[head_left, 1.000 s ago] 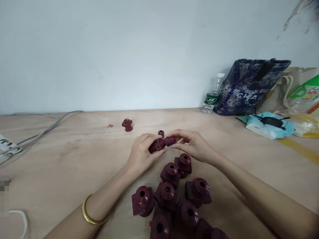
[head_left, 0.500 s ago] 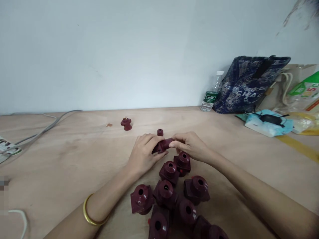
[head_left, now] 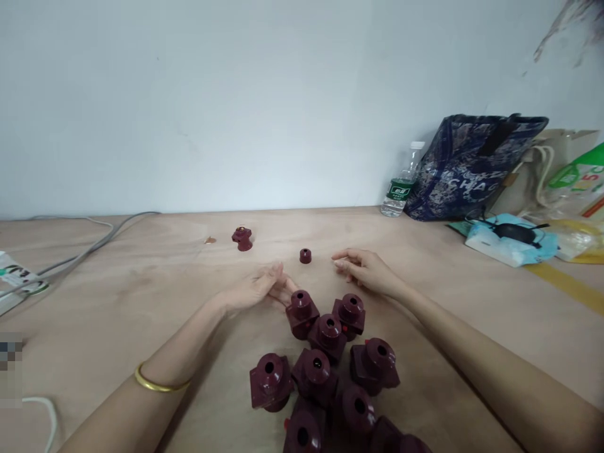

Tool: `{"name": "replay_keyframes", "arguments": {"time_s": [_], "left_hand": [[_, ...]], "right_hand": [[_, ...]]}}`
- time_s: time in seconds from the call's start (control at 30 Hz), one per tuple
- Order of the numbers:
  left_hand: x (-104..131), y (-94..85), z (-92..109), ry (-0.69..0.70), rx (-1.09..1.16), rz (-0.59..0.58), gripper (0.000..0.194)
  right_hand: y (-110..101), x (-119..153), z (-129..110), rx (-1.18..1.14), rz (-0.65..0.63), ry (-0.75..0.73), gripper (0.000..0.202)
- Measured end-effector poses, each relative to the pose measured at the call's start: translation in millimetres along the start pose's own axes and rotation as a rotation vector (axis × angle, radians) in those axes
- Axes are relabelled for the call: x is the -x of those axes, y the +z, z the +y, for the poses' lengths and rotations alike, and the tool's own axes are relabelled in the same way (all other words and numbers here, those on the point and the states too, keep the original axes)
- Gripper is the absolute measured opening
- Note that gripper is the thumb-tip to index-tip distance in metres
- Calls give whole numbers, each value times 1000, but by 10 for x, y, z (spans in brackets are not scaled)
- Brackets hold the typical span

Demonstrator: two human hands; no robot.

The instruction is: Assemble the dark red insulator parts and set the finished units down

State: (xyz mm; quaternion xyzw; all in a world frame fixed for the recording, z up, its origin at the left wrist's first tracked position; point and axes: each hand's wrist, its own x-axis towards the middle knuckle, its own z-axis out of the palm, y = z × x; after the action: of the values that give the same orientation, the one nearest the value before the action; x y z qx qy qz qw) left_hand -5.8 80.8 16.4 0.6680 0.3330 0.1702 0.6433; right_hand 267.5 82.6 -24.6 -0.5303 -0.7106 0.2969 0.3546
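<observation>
Several dark maroon moulded parts, each with a square flange and a round domed top with a hole, stand grouped on the table. At the far left of this group is one maroon part (head_left: pixel 302 313); my left hand (head_left: pixel 264 286) lies beside it, palm turned up and fingers spread, the fingertips touching or just behind it. My right hand (head_left: pixel 363 270) hovers low over the table behind another maroon part (head_left: pixel 349 313). Its fingers are loosely bent with a gap at the thumb, and nothing shows between them. A small maroon cap (head_left: pixel 306 255) sits between and beyond both hands.
A separate maroon piece (head_left: pixel 242 238) stands farther back, near a small brown scrap (head_left: pixel 210 240). At the back right are a water bottle (head_left: pixel 400 185), a dark blue bag (head_left: pixel 472 170) and a blue packet (head_left: pixel 509 239). Grey cables (head_left: pixel 104 236) run along the left.
The maroon part held between both hands now stands at the back of the group. Both hands have let go; the left drew back leftward and turned its palm up.
</observation>
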Motion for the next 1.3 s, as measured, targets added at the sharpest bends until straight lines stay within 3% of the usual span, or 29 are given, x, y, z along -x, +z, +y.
{"name": "replay_keyframes", "arguments": {"time_s": [0.07, 0.1, 0.17, 0.2, 0.23, 0.3, 0.37, 0.43, 0.57, 0.67, 0.8, 1.0, 1.13, 1.3], "left_hand": [[-40, -80, -20, 17, -201, 168, 64], [-74, -141, -40, 66, -340, 355, 56], [-165, -317, -108, 193, -574, 861, 40], [-217, -428, -152, 231, -620, 1108, 40], [-270, -546, -198, 234, -616, 1270, 48], [-375, -764, -281, 181, -540, 1370, 70], [-465, -885, -330, 140, -470, 1303, 68], [-521, -853, -342, 153, -445, 1194, 51], [-467, -410, -286, 245, -447, 918, 33], [-328, -44, -207, 336, -492, 746, 28], [-202, 178, -66, 516, -694, 757, 32], [-167, 197, 33, 638, -887, 700, 37], [-172, 178, 5, 666, -1004, 702, 35], [-173, 189, -29, 679, -1121, 686, 36]], "right_hand": [[92, -90, -19, 49, 48, -62, 33], [149, -149, -41, 73, 70, -102, 34], [273, -274, -95, 112, 85, -190, 40], [334, -329, -122, 127, 74, -232, 44], [389, -372, -145, 139, 51, -269, 47], [469, -406, -176, 157, -9, -324, 45], [488, -371, -187, 166, -58, -351, 39], [438, -292, -195, 165, -82, -354, 35], [213, -143, -297, 155, -52, -302, 26], [62, -81, -487, 25, 18, -255, 26], [-4, -13, -741, -102, 11, -336, 25], [21, 44, -811, -24, -3, -445, 27], [36, 46, -773, -3, 5, -407, 27], [79, 45, -757, 50, -9, -249, 26]]}}
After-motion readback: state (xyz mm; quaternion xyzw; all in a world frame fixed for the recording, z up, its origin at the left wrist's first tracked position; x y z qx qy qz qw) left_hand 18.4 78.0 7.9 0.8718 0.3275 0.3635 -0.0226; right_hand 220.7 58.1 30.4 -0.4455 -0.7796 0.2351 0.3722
